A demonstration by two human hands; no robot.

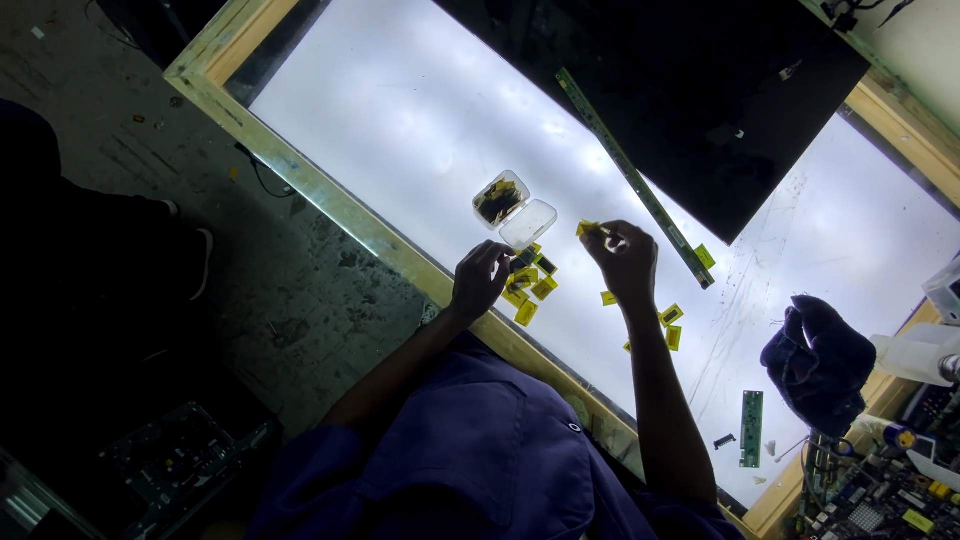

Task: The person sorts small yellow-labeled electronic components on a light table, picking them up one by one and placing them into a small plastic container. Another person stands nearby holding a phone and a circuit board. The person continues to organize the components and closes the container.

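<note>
The right hand [622,262] pinches a yellow chip [587,228] at frame centre; the left hand [480,280] grips another chip [522,262] beside the open clear box [513,210].

About ten small yellow rectangular chips [527,312] lie scattered; one clear plastic hinged case [513,210], one long thin green strip [634,178], one short green circuit board [751,428], one dark blue cloth [820,362].

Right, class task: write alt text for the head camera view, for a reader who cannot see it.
Seen from above, a person in blue leans over a lit white table; the right hand pinches a small yellow piece, the left hand touches a pile of yellow pieces. An open clear plastic case lies just beyond, with a long thin strip and a black panel farther off.
</note>
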